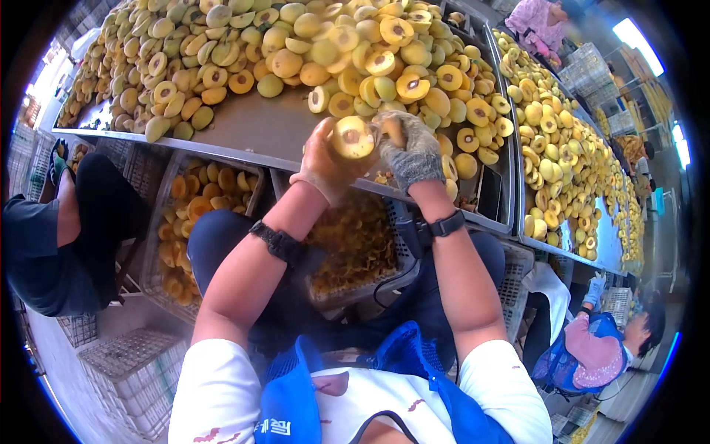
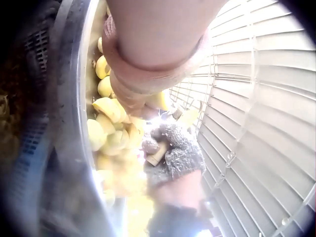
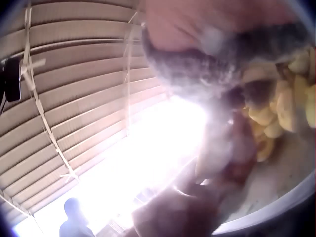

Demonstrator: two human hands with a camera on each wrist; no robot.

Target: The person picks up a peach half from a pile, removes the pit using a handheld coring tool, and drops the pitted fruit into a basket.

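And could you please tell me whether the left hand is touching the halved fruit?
Touching; the head view shows the left hand gripping the halved fruit, with no gap between them.

head: above, forward-down | wrists: close, toward roof (image 3: pixel 74 98) | shared: fruit (image 1: pixel 286 64)

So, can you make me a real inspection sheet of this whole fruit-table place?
Surface: metal table, partly bare, heaped with yellow peaches, many halved.
Job's things: one cut peach, brown centre showing; a wooden-looking handle, far end unclear.
Clutter: fruit scraps in a crate below.
Left grip: holds the cut peach.
Right grip: grey knitted glove, curled round the handle.
Cables: thin black cable beside the crate.
Surroundings: another worker lower right; plastic baskets lower left.
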